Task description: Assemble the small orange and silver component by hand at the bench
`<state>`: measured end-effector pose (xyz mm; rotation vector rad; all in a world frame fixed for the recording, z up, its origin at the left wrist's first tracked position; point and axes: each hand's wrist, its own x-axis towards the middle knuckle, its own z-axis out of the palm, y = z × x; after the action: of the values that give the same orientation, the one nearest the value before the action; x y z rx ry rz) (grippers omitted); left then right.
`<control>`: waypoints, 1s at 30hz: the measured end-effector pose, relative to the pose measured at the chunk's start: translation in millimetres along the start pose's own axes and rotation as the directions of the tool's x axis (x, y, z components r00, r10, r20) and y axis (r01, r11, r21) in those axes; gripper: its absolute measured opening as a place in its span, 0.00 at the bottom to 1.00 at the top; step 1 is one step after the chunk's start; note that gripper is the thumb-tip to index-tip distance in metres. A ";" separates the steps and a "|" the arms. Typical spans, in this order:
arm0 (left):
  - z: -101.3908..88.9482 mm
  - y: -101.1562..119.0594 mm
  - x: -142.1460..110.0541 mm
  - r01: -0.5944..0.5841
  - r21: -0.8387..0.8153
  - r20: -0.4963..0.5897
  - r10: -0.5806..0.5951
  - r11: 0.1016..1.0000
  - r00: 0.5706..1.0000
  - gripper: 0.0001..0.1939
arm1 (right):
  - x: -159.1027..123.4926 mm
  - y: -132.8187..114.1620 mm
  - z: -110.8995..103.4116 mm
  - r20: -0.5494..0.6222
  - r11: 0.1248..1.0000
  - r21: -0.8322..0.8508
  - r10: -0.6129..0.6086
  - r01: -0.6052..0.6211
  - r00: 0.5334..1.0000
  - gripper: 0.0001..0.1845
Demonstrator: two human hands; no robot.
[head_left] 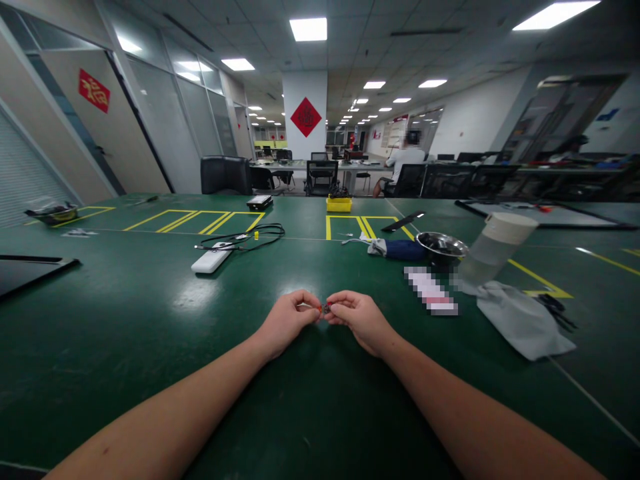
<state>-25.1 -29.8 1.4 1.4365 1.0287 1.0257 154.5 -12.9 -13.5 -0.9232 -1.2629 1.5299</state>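
Note:
Over the green table, my left hand pinches a small orange piece between thumb and forefinger. Close against it, my right hand pinches a small dark and red piece. The fingertips of both hands nearly meet. Whether the two pieces touch or are joined I cannot tell, as fingers cover most of them. Beyond my left hand lies a white power bank with a black cable coiled beside it. A blurred pinkish-white rectangular item lies to the right of my right hand.
On the right are a metal bowl, a tilted translucent bottle, a grey cloth pouch and a dark blue pouch. A yellow box stands farther back, behind yellow tape outlines. A person sits in the background.

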 end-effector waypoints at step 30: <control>-12.0 9.1 -0.8 -0.379 0.510 0.173 0.339 0.772 0.925 0.13 | -4.4 -6.0 -5.5 0.160 0.997 0.038 -0.076 0.071 0.984 0.11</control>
<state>-36.2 -28.2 11.4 2.1876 1.0577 0.9803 162.1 -15.2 -8.8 -0.7355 -1.3675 1.5870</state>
